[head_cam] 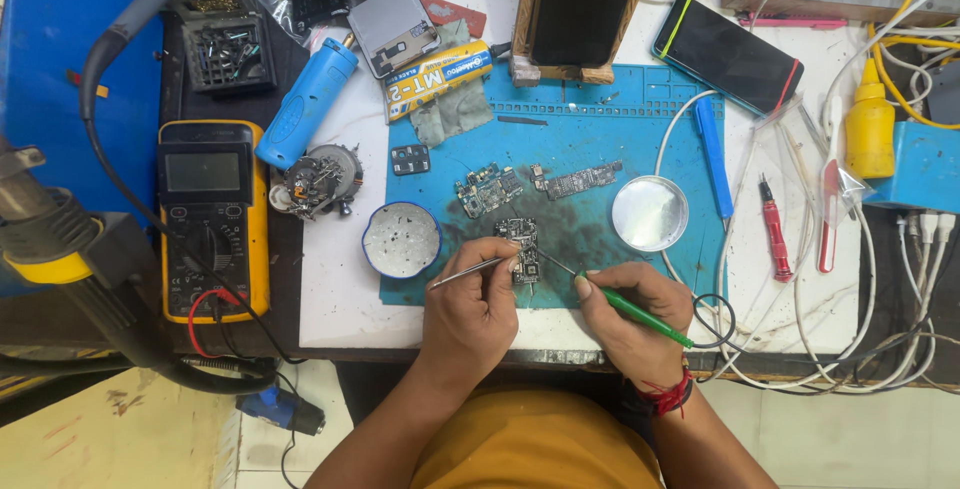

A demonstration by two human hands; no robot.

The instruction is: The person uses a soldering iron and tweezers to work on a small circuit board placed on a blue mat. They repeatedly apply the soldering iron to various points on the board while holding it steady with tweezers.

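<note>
My left hand [472, 304] grips metal tweezers [462, 273] and rests at the near edge of the blue work mat [670, 279]. My right hand [630, 309] holds a green-handled soldering iron [640, 315], its thin tip reaching toward a small circuit board [522, 247] that lies on the scorched middle of the mat between both hands. Two more circuit boards [488, 189] [580, 181] lie further back on the mat.
A round blue dish [401, 239] sits left of the mat, a round metal lid [650, 213] on its right. A yellow multimeter [213, 214], blue cylinder tool [305, 104], red screwdriver [774, 231], dark phone [726, 53], yellow bottle [870, 129] and tangled white cables [830, 309] surround the work area.
</note>
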